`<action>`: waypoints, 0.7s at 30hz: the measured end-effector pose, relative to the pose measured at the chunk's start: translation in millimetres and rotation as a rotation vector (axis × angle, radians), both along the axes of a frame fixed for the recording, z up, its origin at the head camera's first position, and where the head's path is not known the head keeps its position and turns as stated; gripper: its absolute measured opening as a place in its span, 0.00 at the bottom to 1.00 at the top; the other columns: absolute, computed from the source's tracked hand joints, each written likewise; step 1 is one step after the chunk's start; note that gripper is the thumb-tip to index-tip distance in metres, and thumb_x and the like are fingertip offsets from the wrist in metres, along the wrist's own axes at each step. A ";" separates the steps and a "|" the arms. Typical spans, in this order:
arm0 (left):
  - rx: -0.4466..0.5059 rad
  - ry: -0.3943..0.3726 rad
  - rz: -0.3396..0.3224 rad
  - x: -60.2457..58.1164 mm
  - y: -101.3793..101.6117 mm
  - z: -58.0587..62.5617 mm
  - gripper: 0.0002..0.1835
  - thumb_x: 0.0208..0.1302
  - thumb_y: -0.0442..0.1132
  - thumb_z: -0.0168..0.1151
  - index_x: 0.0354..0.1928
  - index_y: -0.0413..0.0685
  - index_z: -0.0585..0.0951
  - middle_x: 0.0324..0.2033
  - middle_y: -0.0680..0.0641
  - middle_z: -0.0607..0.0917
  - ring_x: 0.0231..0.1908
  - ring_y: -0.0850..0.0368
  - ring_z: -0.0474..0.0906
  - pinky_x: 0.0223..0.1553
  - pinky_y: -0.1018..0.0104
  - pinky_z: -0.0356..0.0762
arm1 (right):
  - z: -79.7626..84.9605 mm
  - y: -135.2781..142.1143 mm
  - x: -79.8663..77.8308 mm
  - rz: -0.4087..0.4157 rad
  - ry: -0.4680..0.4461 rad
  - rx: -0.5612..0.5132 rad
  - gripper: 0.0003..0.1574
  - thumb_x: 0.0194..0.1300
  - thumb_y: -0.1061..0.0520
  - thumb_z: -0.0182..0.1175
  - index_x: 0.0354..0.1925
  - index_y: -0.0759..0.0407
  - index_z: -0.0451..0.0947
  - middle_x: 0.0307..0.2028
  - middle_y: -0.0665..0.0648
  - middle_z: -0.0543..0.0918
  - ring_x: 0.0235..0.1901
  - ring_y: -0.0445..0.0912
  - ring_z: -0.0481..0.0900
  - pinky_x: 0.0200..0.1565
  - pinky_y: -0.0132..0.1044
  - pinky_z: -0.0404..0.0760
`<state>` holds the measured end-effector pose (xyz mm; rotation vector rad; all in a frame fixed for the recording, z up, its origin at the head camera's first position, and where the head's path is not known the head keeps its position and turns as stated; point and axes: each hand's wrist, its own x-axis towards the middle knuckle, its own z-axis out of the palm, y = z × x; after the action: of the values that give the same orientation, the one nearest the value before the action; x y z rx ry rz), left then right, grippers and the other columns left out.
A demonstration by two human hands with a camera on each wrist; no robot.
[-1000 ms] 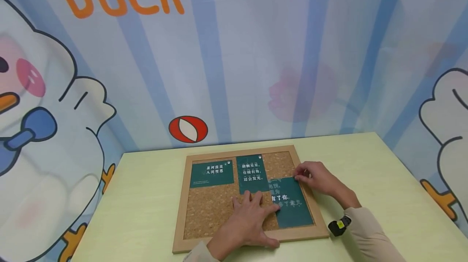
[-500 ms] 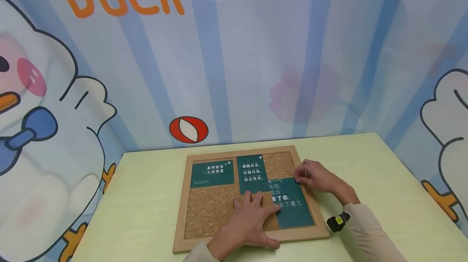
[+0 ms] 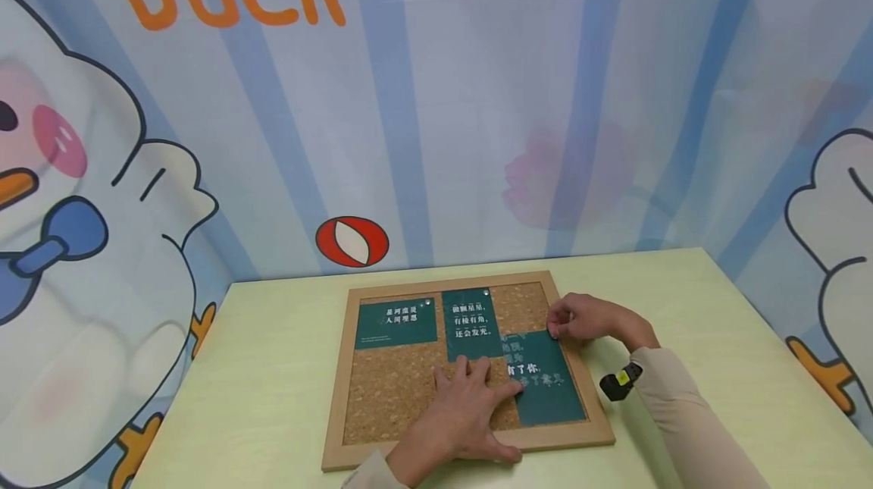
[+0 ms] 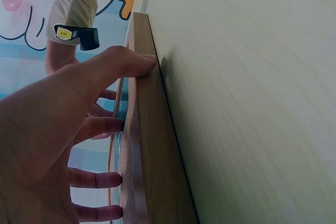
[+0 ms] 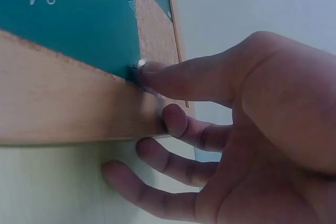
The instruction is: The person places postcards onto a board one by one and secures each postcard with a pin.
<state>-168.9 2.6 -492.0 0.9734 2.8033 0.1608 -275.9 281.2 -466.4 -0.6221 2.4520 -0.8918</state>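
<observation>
A cork board in a wooden frame [image 3: 559,440] lies on the table. My left hand [image 3: 464,409] rests on it with fingers spread, fingertips by the middle green card [image 3: 470,348] and at the left edge of the right green card [image 3: 551,398]. Its thumb lies along the frame's front bar. Over at the top right corner of the right card, my right hand [image 3: 589,316] brings its thumb onto a small whitish push pin [image 5: 140,63]; the index fingertip is hidden behind the thumb. Its other fingers are loosely bent over the frame's side.
Another green card [image 3: 395,331] sits at the board's upper left. Shiny white pins show at the corners of the left and middle cards. The pale yellow table [image 3: 273,383] surrounds the board, and a printed curtain [image 3: 470,117] stands behind its far edge.
The right wrist and forearm have risen and swung a little away from the front, while the fingertips stay at the card's corner. The left hand, board and cards keep their places.
</observation>
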 end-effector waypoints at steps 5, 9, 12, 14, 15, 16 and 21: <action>-0.001 0.009 0.001 0.1 0.2 -0.8 0.48 0.45 0.80 0.71 0.72 0.84 0.71 0.60 0.48 0.72 0.52 0.44 0.66 0.49 0.27 0.69 | 0.6 -0.5 -1.0 -0.063 -0.072 0.012 0.07 0.75 0.64 0.59 0.37 0.60 0.81 0.35 0.53 0.78 0.35 0.47 0.76 0.33 0.46 0.83; -0.002 0.023 -0.002 0.1 0.0 -2.1 0.49 0.45 0.80 0.70 0.73 0.84 0.71 0.59 0.48 0.72 0.52 0.45 0.65 0.48 0.29 0.69 | 0.8 -0.4 -2.4 -0.097 -0.104 0.006 0.06 0.76 0.62 0.59 0.39 0.60 0.81 0.35 0.55 0.78 0.37 0.48 0.76 0.35 0.48 0.84; 0.000 0.021 -0.005 -0.1 -0.1 -2.7 0.48 0.46 0.80 0.70 0.73 0.84 0.71 0.60 0.48 0.72 0.51 0.45 0.65 0.48 0.29 0.69 | 0.0 -0.2 -2.9 -0.106 -0.120 -0.004 0.05 0.76 0.62 0.59 0.39 0.61 0.81 0.36 0.55 0.78 0.38 0.49 0.76 0.36 0.48 0.84; 0.002 0.015 -0.006 -0.1 -0.3 -2.9 0.48 0.46 0.80 0.70 0.73 0.84 0.71 0.60 0.48 0.72 0.51 0.45 0.65 0.48 0.29 0.69 | 0.0 -0.2 -2.9 -0.100 -0.126 -0.010 0.05 0.76 0.62 0.59 0.39 0.61 0.80 0.35 0.54 0.78 0.38 0.49 0.76 0.35 0.48 0.83; 0.003 0.012 -0.006 -0.1 -0.4 -2.9 0.48 0.46 0.80 0.70 0.73 0.84 0.71 0.60 0.48 0.71 0.51 0.45 0.65 0.48 0.28 0.68 | 0.2 -0.3 -2.9 -0.093 -0.126 -0.012 0.06 0.76 0.62 0.59 0.39 0.61 0.80 0.35 0.54 0.78 0.37 0.49 0.76 0.34 0.47 0.82; 0.005 0.009 -0.005 -0.1 -0.4 -2.9 0.48 0.46 0.80 0.70 0.73 0.84 0.71 0.60 0.48 0.71 0.52 0.44 0.65 0.49 0.28 0.68 | 0.7 -0.6 -2.8 -0.089 -0.126 -0.013 0.06 0.76 0.62 0.59 0.39 0.61 0.80 0.35 0.54 0.78 0.36 0.49 0.75 0.34 0.47 0.82; 0.010 0.001 -0.005 0.1 -1.0 -2.5 0.48 0.46 0.79 0.70 0.73 0.83 0.71 0.60 0.48 0.71 0.52 0.44 0.66 0.50 0.27 0.68 | 3.9 -4.3 -4.1 -0.059 -0.111 0.031 0.07 0.76 0.64 0.58 0.37 0.61 0.81 0.33 0.54 0.78 0.35 0.48 0.76 0.33 0.47 0.83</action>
<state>-168.9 1.6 -494.6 0.9832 2.8034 0.1739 -280.0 277.0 -462.5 -0.4789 2.3911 -0.8850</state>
